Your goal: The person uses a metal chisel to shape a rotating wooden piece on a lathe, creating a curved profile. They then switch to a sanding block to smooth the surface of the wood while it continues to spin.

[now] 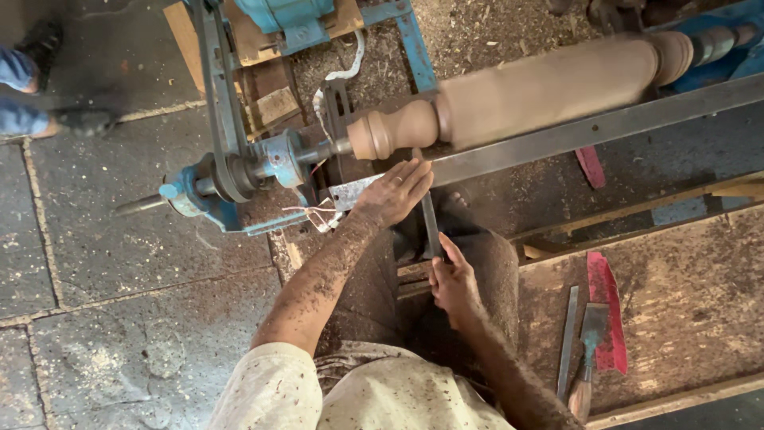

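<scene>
A long wooden spindle (541, 87) with a turned knob at its left end is mounted on a lathe and blurred from spinning. My left hand (394, 191) lies flat on the metal tool rest bar (573, 131), fingers over the blade of a long chisel (430, 223). My right hand (454, 283) is closed around the chisel's lower end near my knee. The chisel tip points at the groove just right of the knob. Both forearms are dusted with wood shavings.
A blue drive head with pulley and belt (231, 167) stands at the left. On the wooden board (684, 302) to the right lie a flat file (567, 342), a blue-handled chisel (589, 350) and red strips (609, 310). Another person's feet (32, 95) are at the far left on the stone floor.
</scene>
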